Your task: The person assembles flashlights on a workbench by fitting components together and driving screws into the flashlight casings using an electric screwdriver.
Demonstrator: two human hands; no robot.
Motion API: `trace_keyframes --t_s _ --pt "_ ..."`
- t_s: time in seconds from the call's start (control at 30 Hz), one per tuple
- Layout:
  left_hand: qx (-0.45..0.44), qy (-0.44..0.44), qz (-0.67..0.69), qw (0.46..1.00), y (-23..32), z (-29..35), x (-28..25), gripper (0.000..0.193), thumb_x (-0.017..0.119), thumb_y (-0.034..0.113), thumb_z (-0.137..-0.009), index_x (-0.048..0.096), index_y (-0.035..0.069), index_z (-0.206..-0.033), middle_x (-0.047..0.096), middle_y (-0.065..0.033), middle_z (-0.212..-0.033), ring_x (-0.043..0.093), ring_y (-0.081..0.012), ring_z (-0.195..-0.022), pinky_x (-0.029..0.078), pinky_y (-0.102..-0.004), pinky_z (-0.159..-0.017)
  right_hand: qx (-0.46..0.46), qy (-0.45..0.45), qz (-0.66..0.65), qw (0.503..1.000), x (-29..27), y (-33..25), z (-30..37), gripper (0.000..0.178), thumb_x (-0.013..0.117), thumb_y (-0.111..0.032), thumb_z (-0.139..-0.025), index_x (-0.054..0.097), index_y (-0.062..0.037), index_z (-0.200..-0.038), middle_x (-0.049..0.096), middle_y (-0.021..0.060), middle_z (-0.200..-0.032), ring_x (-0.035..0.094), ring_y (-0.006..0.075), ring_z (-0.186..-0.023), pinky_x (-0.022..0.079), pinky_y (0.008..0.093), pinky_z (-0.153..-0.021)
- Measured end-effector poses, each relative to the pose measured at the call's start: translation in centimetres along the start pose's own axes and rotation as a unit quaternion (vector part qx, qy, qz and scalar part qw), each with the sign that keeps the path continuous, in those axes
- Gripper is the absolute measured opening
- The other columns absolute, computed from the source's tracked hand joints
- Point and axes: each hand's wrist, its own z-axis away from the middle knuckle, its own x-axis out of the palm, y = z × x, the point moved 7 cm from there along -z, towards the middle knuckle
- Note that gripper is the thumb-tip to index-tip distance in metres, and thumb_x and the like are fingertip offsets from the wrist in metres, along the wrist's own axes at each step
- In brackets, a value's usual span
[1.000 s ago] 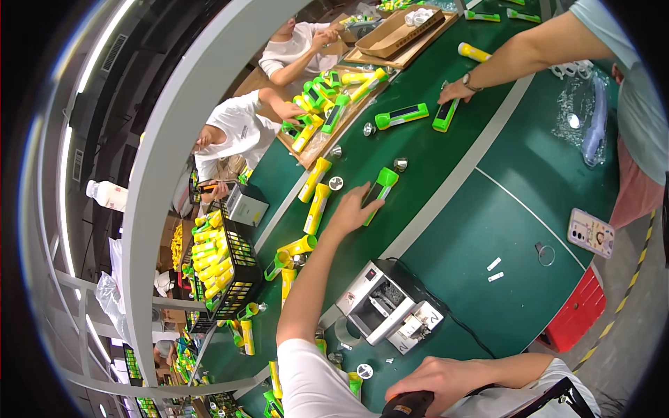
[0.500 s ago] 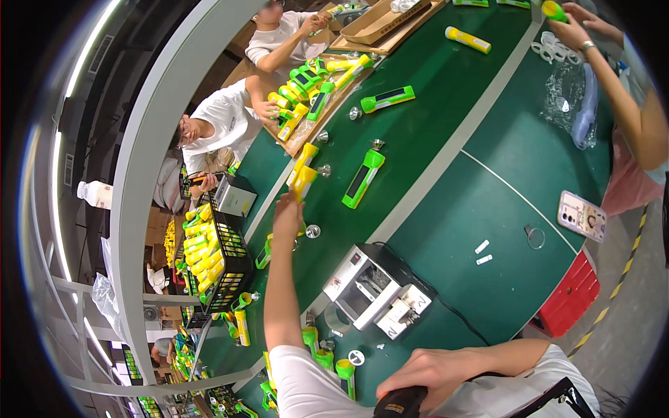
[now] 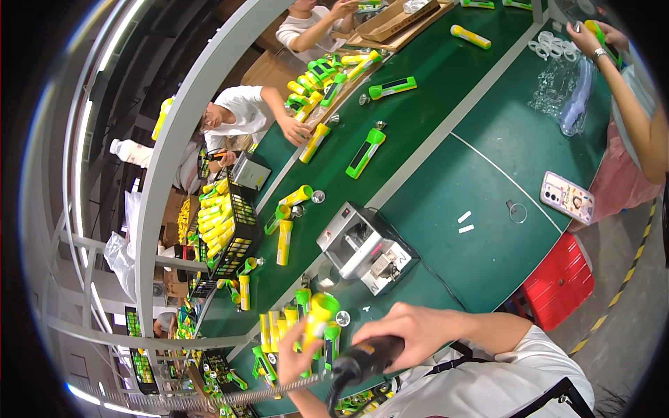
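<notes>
My left hand (image 3: 295, 357) is closed around a yellow and green flashlight (image 3: 320, 315), held up near my body at the lower middle. In my right hand (image 3: 411, 330) is a black corded power screwdriver (image 3: 368, 357), its front end pointing left toward the left hand. A metal coil spring (image 3: 244, 397) runs from near the tool to the left. Behind the held flashlight, several similar flashlights (image 3: 268, 331) stand or lie on the green table. One with a green head (image 3: 332, 343) is just right of my left hand.
A grey and black machine (image 3: 366, 251) stands on the table ahead. More flashlights, such as a yellow one (image 3: 284, 242), lie on the green belt (image 3: 418, 118). Left is a black crate (image 3: 240, 240) of flashlights. A phone (image 3: 566, 198) lies right; co-workers sit across and at right.
My left hand has come back from the belt with a flashlight. My right hand has shifted slightly left and up, showing more of the screwdriver. The whole view has tilted a little.
</notes>
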Motion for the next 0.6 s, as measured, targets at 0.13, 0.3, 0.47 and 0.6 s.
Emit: trace_keyframes --t_s 0.13,0.3,0.47,0.6 --pt "-0.061 -0.055 0.019 0.996 0.0 5.0 7.9 0.058 0.089 0.016 -0.079 0.068 0.001 -0.131 0.074 -0.0179 -0.117 0.072 -0.0237 -0.102 0.055 -0.0355 -0.089 0.037 0.058 0.047 0.997 -2.1 -0.7 -0.5 0.043 0.088 -0.017 -0.079 0.068 -0.0036 -0.115 0.065 0.0047 -0.074 0.056 0.012 -0.057 0.047 0.0281 -0.056" --pt "0.029 -0.047 0.063 0.996 4.0 3.1 14.5 0.047 0.086 0.012 -0.08 0.071 0.003 -0.124 0.072 -0.0175 -0.116 0.069 -0.0368 -0.104 0.055 -0.0422 -0.091 0.03 0.142 0.131 0.981 -6.2 -1.0 -2.1 0.035 0.089 -0.019 -0.081 0.068 -0.003 -0.104 0.063 0.0022 -0.072 0.052 0.0073 -0.065 0.046 0.0264 -0.062" --pt "0.076 0.053 -0.014 0.996 2.9 3.3 16.0 0.05 0.085 0.015 -0.082 0.068 0.005 -0.128 0.07 -0.0153 -0.116 0.065 -0.0362 -0.105 0.054 -0.0432 -0.09 0.031 0.185 0.131 0.973 -7.2 -0.2 -2.4 0.036 0.089 -0.011 -0.079 0.071 -0.0023 -0.109 0.065 -0.0024 -0.077 0.053 0.0047 -0.068 0.047 0.0255 -0.063" --pt "0.062 0.099 -0.072 0.991 1.3 4.0 15.0 0.054 0.084 0.02 -0.084 0.066 0.005 -0.132 0.069 -0.0128 -0.116 0.063 -0.0321 -0.107 0.053 -0.0427 -0.091 0.061 0.229 0.048 0.97 -7.7 1.5 -1.9 0.043 0.088 -0.004 -0.077 0.072 -0.001 -0.116 0.069 0.0008 -0.08 0.06 0.0061 -0.068 0.047 0.0251 -0.059"
